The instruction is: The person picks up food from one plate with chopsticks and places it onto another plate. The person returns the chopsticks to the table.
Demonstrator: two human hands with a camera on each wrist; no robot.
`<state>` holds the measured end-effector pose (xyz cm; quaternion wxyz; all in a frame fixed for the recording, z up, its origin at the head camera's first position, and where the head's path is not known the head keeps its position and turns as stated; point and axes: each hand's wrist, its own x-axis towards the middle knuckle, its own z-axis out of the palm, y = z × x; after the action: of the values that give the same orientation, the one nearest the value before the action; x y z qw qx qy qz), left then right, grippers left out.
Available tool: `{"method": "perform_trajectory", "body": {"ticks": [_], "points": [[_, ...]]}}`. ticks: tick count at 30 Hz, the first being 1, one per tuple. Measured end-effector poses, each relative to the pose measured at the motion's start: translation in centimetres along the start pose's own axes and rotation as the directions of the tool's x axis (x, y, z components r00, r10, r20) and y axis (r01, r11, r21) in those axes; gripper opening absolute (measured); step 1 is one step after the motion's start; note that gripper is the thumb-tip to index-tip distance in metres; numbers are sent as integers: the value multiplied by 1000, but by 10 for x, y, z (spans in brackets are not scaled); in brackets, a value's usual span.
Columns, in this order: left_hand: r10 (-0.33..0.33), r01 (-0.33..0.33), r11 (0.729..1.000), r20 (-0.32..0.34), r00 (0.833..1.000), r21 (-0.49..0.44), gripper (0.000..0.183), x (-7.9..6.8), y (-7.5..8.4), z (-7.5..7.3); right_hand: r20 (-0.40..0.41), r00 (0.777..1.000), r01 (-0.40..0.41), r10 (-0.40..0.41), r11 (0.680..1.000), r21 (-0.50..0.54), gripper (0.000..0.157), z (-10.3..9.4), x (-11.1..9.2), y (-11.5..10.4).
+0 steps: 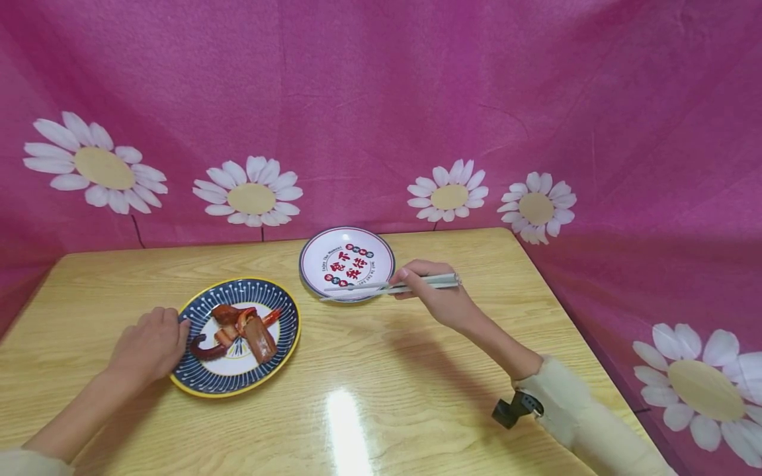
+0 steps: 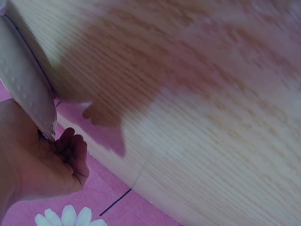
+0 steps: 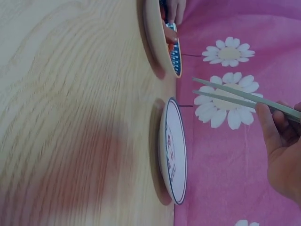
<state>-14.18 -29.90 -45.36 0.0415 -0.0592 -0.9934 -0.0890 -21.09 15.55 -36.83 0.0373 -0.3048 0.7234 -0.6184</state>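
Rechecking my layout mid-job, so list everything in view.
Table: one, light wood, lower part of the head view
Cloth: one, magenta with white flowers, behind the table
Patterned plate: one, blue and white, yellow rim, table's left
Food pieces: several, overlapping, brown and red, on the patterned plate
White plate: one, white with red lettering, table's far edge
Chopsticks: two, pale green, above the table
Sleeves: two, cream, one per arm
Wrist device: one, black, at the right sleeve
Left hand: one, bare, touching the patterned plate's rim
Right hand: one, bare, holding the chopsticks
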Motion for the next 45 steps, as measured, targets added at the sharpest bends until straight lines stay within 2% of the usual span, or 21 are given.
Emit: {"method": "perform_trajectory", "body": {"ticks": [11, 30, 45], "points": [[-15, 15, 1000, 12, 1000, 3, 30, 0, -1, 1, 61, 998, -32, 32, 999, -9, 24, 13, 2, 2], [-7, 7, 1000, 8, 1000, 13, 30, 0, -1, 0, 75, 989, -134, 128, 988, 82, 24, 39, 11, 4], [-4, 4, 1000, 9, 1000, 8, 30, 0, -2, 1, 106, 979, -185, 171, 973, 136, 25, 61, 11, 16]]}}
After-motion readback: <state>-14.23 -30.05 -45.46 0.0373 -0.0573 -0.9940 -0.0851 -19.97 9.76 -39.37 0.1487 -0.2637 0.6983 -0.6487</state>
